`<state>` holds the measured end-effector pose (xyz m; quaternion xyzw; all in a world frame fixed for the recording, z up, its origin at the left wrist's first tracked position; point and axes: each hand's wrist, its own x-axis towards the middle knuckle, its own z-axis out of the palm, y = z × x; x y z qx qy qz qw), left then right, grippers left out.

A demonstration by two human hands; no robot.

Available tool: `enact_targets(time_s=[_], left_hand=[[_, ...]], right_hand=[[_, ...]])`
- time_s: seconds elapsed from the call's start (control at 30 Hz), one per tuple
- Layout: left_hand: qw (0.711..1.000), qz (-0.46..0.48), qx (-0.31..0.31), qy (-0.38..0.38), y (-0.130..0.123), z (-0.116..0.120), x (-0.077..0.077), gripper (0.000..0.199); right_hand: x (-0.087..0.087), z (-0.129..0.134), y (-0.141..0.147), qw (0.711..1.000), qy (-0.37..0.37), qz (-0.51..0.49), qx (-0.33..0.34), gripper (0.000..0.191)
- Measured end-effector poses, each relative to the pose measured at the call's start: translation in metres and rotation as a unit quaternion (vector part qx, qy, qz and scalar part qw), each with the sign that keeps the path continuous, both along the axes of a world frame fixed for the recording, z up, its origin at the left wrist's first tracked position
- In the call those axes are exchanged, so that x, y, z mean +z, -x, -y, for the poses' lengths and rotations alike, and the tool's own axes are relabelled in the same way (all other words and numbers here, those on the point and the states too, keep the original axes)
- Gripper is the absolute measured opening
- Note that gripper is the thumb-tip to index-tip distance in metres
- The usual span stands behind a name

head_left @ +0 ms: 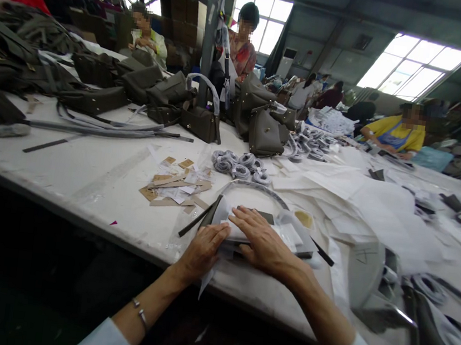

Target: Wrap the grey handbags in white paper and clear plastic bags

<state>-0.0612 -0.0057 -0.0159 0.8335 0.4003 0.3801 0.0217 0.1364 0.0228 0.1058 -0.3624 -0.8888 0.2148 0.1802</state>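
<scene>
Both hands work at the worktop's [87, 177] near edge, left hand [203, 252] pinching white wrapping paper [224, 225], right hand [262, 241] pressed flat, spread, on the half-wrapped dark piece [267, 217].

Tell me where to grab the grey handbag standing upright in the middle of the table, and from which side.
Probably by the looped handle arching above the handbag, coming down from above. The bag stands upright with the loop clear of its body, leaving an open gap for fingers, while other bags crowd its sides.
</scene>
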Motion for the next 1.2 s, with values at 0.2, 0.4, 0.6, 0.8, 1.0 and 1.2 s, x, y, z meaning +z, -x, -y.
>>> enact_targets(time_s=[0.2,0.4,0.6,0.8,1.0,1.2], left_hand=[[0.999,0.02,0.026,-0.017,-0.003,-0.001,-0.001,0.051],[0.999,0.009,0.038,-0.024,-0.005,0.002,0.0,0.046],[0.999,0.016,0.026,-0.028,-0.004,0.002,-0.001,0.046],[0.999,0.025,0.026,-0.016,-0.004,0.001,-0.006,0.05],[0.999,0.042,0.025,-0.024,-0.006,0.0,-0.004,0.042],[0.999,0.033,-0.021,-0.025,0.0,-0.002,0.001,0.042]], right_hand=[[-0.028,-0.011,0.004,0.992,-0.025,0.115,0.044,0.058],[-0.028,-0.003,0.003,0.987,-0.106,0.122,0.003,0.027],[-0.039,-0.009,0.002,0.989,-0.115,0.059,0.066,0.039],[-0.041,-0.008,0.0,0.992,-0.074,0.096,0.038,0.028],[-0.054,0.003,0.002,0.99,-0.137,-0.01,0.03,0.02],[-0.063,0.012,0.008,0.987,-0.148,-0.052,-0.044,0.014]])
